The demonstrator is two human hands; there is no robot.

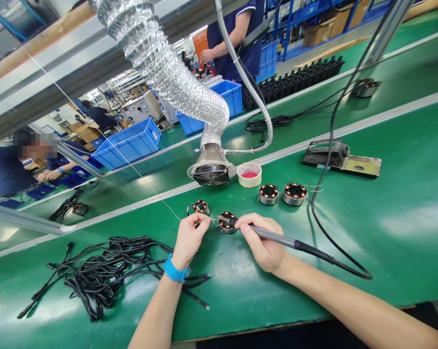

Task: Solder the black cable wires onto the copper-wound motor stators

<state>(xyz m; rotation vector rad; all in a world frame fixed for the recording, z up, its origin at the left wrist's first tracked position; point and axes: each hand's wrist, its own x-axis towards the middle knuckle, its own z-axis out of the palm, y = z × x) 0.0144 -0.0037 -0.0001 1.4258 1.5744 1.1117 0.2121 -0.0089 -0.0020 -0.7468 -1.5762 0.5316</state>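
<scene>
My right hand (264, 242) is closed around a grey soldering iron (273, 235), whose tip points left over a copper-wound stator (226, 223). My left hand (193, 235), with a blue band at the wrist, pinches the end of a thin wire just left of that stator. A white strand of solder wire (139, 174) runs down from the upper left to this hand. Behind the left fingertips sits another stator (201, 207) with a dark lead. Two more stators, one (268, 194) beside the other (294, 194), lie further right.
Black cables (102, 266) are heaped at left. A silver duct with a fan (211, 174) hangs behind the hands, near a tape roll (249, 175). An iron stand (340, 157) is at right. Blue bins (132, 143) and people are beyond.
</scene>
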